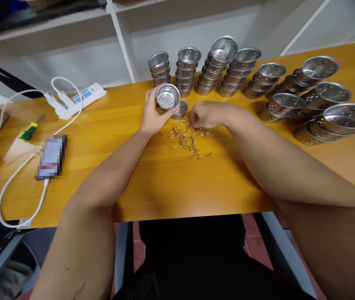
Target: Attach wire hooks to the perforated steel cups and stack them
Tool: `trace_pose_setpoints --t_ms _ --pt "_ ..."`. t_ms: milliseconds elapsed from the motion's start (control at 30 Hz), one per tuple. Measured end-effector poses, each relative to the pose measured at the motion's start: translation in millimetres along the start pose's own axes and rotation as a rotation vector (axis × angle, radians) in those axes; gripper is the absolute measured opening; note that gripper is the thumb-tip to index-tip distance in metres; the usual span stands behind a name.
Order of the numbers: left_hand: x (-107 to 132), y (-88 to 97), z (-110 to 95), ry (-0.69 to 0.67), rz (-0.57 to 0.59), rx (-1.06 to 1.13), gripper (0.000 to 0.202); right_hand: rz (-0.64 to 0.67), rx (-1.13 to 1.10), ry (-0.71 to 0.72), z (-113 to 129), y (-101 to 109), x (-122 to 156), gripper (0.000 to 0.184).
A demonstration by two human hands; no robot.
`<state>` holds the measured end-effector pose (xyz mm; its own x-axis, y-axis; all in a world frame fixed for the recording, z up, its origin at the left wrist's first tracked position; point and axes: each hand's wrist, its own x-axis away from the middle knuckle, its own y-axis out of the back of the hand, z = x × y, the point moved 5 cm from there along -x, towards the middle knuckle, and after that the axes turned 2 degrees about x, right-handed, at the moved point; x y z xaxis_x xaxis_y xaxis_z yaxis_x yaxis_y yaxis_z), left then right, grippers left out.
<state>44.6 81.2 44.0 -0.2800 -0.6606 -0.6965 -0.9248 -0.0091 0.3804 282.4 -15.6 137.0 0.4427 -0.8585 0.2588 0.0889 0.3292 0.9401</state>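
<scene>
My left hand (154, 110) is wrapped round a perforated metal cup (168, 96), tilted so that its holed bottom faces me. Just behind it, a smaller metal cup (180, 109) stands on the table. My right hand (204, 114) is closed at the edge of a loose pile of thin curved wires (186, 139). Its fingertips are bent down and mostly hidden, so what they pinch, if anything, does not show. Several stacks of perforated cups (188, 68) rise behind both hands.
More cup stacks (315, 100) extend along the right of the wooden table (165, 187). A power strip (80, 100) with white cables, a green-yellow screwdriver (30, 130) and a phone (51, 157) lie on the left. A white shelf unit (177, 46) stands behind.
</scene>
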Motion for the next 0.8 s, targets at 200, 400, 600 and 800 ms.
trace_pose_setpoints --t_ms 200,400,600,800 --pt "4 -4.3 3 -0.002 0.047 -0.007 0.100 0.047 0.106 -0.063 11 3 5 0.013" --pt "2 -4.0 -3 0.036 0.028 0.001 0.099 0.100 0.128 0.085 22 8 12 0.012" --pt "2 -1.4 -22 0.010 0.066 -0.027 0.098 0.124 -0.115 0.057 14 25 27 0.020" --pt "4 0.3 -28 0.023 0.081 -0.008 0.098 -0.036 -0.295 -0.079 1 55 49 0.028"
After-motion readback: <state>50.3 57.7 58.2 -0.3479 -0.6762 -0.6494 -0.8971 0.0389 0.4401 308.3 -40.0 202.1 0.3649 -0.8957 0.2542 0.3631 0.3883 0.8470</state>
